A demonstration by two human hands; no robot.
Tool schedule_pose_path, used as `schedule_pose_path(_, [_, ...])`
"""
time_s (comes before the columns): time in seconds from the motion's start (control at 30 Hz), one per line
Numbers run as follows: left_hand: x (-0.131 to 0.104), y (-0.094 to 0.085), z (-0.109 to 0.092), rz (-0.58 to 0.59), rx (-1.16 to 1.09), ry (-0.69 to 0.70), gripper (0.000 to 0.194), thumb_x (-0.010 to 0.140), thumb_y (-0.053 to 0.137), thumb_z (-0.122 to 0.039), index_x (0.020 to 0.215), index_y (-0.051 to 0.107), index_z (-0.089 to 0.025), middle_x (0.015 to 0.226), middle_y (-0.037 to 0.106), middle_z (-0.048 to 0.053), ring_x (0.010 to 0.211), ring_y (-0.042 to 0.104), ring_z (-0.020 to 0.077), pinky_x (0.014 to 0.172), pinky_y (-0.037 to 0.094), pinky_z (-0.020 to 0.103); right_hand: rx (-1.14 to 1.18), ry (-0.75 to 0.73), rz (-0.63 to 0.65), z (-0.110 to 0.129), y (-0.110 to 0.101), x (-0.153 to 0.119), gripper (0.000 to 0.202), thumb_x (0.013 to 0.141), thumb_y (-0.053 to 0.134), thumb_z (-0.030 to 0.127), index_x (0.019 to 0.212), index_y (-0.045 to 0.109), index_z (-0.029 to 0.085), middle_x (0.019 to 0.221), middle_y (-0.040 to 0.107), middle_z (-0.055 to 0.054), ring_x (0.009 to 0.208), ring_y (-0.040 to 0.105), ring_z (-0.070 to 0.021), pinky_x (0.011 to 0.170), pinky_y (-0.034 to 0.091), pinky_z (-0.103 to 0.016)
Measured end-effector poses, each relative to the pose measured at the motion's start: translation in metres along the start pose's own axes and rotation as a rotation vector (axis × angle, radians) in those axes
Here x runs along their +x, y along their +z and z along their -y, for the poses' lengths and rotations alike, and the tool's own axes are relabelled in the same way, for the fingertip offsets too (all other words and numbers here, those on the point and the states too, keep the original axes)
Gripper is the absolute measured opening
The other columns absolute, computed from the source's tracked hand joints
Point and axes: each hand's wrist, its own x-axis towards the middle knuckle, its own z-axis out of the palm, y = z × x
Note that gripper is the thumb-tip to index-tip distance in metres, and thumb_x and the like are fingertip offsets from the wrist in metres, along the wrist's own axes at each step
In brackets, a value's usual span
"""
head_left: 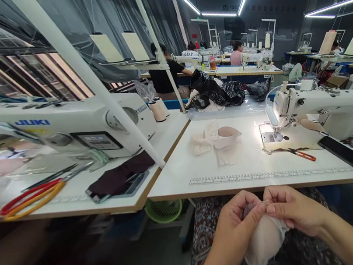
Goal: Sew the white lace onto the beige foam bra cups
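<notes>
Over my lap, in front of the table edge, both my hands pinch the upper edge of a pale, sheer-covered fabric cup (pixel 266 241). My left hand (pixel 239 220) has thumb and fingers closed on it from the left. Close beside it, my right hand (pixel 290 208) grips the same edge between thumb and fingertips. The cup hangs below the fingers, its lower end loose. On the table ahead lie pale lace pieces (pixel 204 139) and a beige cup piece (pixel 229 132). Small orange-handled snips (pixel 304 155) rest near the sewing machine (pixel 312 105) at the right.
A black phone (pixel 343 152) lies right of the snips. On the left table are a second sewing machine (pixel 96 127), red and yellow scissors (pixel 36 197) and dark fabric (pixel 119 174). Black plastic bags (pixel 220 90) sit at the back. A green basket (pixel 164 210) stands below. Other people sit further off.
</notes>
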Motion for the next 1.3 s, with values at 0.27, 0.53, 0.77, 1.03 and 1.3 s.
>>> schedule_pose_path(0.27, [-0.008,0.005,-0.014,0.008,0.009,-0.053,0.04,0.082,0.08,-0.053,0.074,0.062,-0.019,0.066,0.056,-0.002,0.061,0.046,0.0123,0.057,0.038,0.023,-0.197,-0.249,-0.27,0.015,-0.027,-0.035,0.036,0.097,0.07,0.048,0.08,0.054,0.021,0.062,0.043,0.007,0.052,0.032,-0.0088,0.055,0.029,-0.022])
schedule_pose_path(0.53, [-0.003,0.018,-0.009,0.264,0.016,-0.125,0.049,0.076,0.084,-0.061,0.078,0.062,-0.018,0.072,0.058,-0.001,0.065,0.047,0.012,0.059,0.036,0.022,-0.808,-0.282,-0.228,0.031,0.008,-0.063,0.023,0.096,0.066,0.047,0.097,0.066,0.024,0.1,0.066,-0.004,0.095,0.058,-0.0221,0.083,0.047,-0.032])
schedule_pose_path(0.77, [0.07,-0.022,-0.024,0.544,0.261,-0.088,0.049,0.081,0.077,-0.065,0.083,0.065,-0.018,0.071,0.059,-0.001,0.062,0.051,0.0139,0.056,0.036,0.023,-0.423,-0.235,-0.333,0.026,-0.012,-0.013,0.045,0.089,0.067,0.064,0.085,0.051,0.022,0.071,0.052,0.004,0.07,0.047,-0.0156,0.069,0.037,-0.028])
schedule_pose_path(1.03, [0.196,-0.006,-0.024,0.125,1.18,0.8,0.019,0.091,0.056,-0.007,0.097,0.066,-0.021,0.099,0.067,0.007,0.09,0.059,0.0243,0.082,0.045,0.037,-0.98,-0.35,-0.696,0.023,-0.098,0.076,0.015,0.095,0.055,0.027,0.109,0.05,0.023,0.077,0.058,0.002,0.074,0.058,-0.0208,0.069,0.04,-0.03])
schedule_pose_path(1.3, [0.223,-0.002,0.016,0.401,1.389,0.782,0.023,0.088,0.055,-0.007,0.068,0.052,-0.018,0.078,0.057,0.003,0.074,0.049,0.0201,0.064,0.033,0.032,-1.565,-0.258,-0.413,0.055,-0.152,0.066,0.015,0.101,0.051,0.018,0.091,0.062,0.021,0.092,0.063,-0.005,0.087,0.058,-0.0225,0.074,0.04,-0.032])
